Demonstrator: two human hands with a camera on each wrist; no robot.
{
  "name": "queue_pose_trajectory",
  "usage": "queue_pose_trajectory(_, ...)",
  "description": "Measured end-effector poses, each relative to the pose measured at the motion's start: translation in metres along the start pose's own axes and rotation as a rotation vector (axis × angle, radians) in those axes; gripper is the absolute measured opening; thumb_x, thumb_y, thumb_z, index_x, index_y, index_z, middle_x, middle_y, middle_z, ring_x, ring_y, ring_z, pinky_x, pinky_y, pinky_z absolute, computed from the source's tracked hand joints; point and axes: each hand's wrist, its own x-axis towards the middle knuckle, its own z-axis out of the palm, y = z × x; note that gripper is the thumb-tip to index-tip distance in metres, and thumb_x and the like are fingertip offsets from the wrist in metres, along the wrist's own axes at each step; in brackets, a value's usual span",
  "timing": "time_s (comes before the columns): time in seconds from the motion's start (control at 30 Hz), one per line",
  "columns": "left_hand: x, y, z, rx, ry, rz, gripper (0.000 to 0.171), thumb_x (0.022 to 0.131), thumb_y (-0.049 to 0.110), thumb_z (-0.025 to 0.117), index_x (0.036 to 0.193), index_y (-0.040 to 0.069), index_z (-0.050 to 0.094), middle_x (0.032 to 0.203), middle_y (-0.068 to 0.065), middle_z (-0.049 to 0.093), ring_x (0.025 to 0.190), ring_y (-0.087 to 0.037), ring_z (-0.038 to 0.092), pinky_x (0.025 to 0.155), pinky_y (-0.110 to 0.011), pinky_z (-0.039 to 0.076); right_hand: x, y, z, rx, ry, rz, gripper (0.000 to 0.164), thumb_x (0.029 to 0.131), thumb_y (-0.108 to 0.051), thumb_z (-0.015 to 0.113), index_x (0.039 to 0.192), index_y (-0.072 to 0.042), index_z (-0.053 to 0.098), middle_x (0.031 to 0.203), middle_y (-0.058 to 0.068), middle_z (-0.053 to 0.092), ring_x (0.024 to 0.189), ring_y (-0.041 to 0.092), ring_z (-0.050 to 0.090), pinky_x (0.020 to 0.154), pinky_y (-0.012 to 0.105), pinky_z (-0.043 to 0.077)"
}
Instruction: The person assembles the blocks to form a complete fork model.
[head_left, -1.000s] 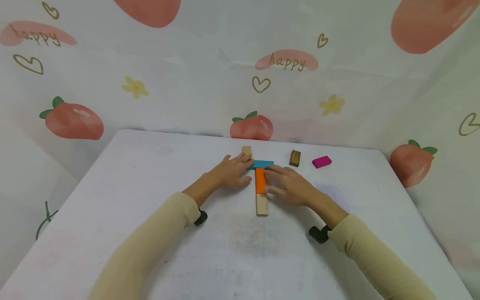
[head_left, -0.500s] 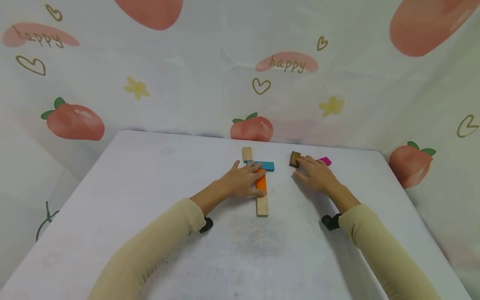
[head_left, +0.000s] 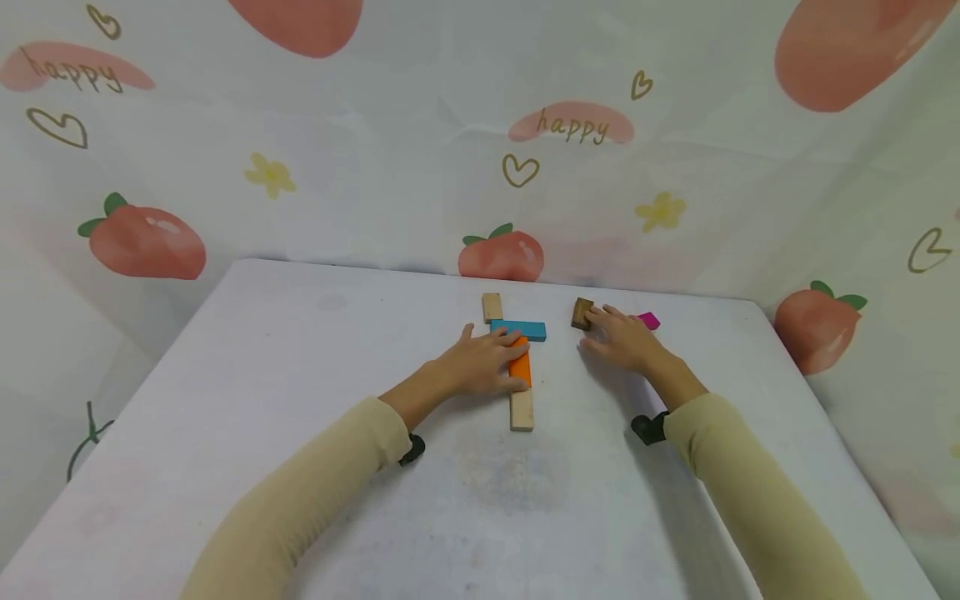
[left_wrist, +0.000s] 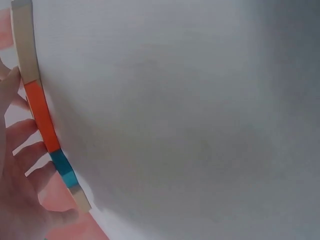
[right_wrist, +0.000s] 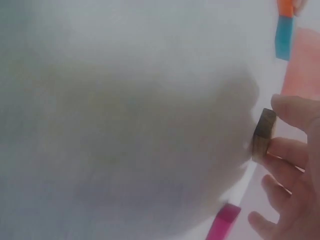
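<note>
My left hand [head_left: 480,364] lies with spread fingers over an orange block [head_left: 520,372], fingertips reaching the edge of a blue block [head_left: 522,331]. The blue block lies crosswise at the far end of the orange one. A plain wooden block [head_left: 522,412] continues the line at the near end; another plain block [head_left: 492,307] stands beyond the blue one's left end. My right hand [head_left: 628,340] touches a dark brown wooden block [head_left: 581,313] with its fingertips. In the right wrist view the thumb is near one end of the brown block [right_wrist: 264,134], the fingers along its side.
A magenta block [head_left: 649,321] lies just beyond my right hand, partly hidden by it. Behind the white table [head_left: 337,333] hangs a cloth [head_left: 390,167] printed with peaches, close to the far edge.
My right hand has moved from the orange block, right and away to the brown block, which has shifted slightly left. My left hand has come over the orange block from the blue block's left end.
</note>
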Motion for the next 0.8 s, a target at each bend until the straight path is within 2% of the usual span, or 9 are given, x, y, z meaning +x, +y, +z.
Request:
queue_pose_trajectory(0.33,0.001,0.0,0.0,-0.009,-0.011,0.003,0.072,0.096,0.062,0.051,0.154,0.021,0.039,0.162,-0.001,0.029,0.15,-0.026,0.023,0.112,-0.069,0.016,0.017,-0.012,0.002,0.043,-0.042,0.059,0.064,0.098,-0.03,0.056,0.151,0.001,0.038,0.154,0.028,0.035,0.142,0.048,0.031,0.112,0.062,0.028)
queue_pose_trajectory(0.6,0.0,0.0,0.0,0.009,-0.001,0.01,0.072,0.096,0.061,0.05,0.154,0.02,0.04,0.161,-0.001,0.031,0.149,-0.027,0.026,0.113,-0.067,0.018,0.028,-0.019,0.005,0.067,-0.072,0.04,0.059,0.1,-0.021,0.05,0.153,0.0,0.034,0.157,0.026,0.031,0.142,0.048,0.029,0.114,0.062,0.023)
queue_pose_trajectory(0.8,0.0,0.0,-0.001,0.008,0.0,0.012,0.071,0.096,0.061,0.051,0.153,0.02,0.041,0.161,-0.002,0.031,0.149,-0.027,0.026,0.113,-0.067,0.02,0.036,-0.025,0.003,0.071,-0.089,0.02,0.055,0.099,-0.011,0.046,0.152,0.0,0.036,0.154,0.03,0.034,0.138,0.051,0.034,0.112,0.062,0.027)
